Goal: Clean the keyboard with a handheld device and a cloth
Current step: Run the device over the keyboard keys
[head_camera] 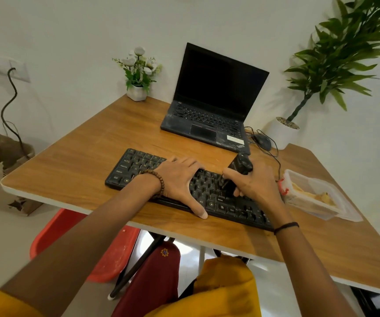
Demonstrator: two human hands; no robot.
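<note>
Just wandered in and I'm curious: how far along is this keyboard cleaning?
Nothing shows as finished. In hand: the right hand grips the black handheld device, its lower end down among the keys of the keyboard, while the left hand rests flat on it. Left: the cloth wipe. No hand holds a cloth; the yellowish stuff in the clear container might be one.

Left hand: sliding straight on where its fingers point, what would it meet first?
Probably the laptop, past the far edge of the keyboard and bare table; depth is unclear, and the handheld device sits just right of that line.
</note>
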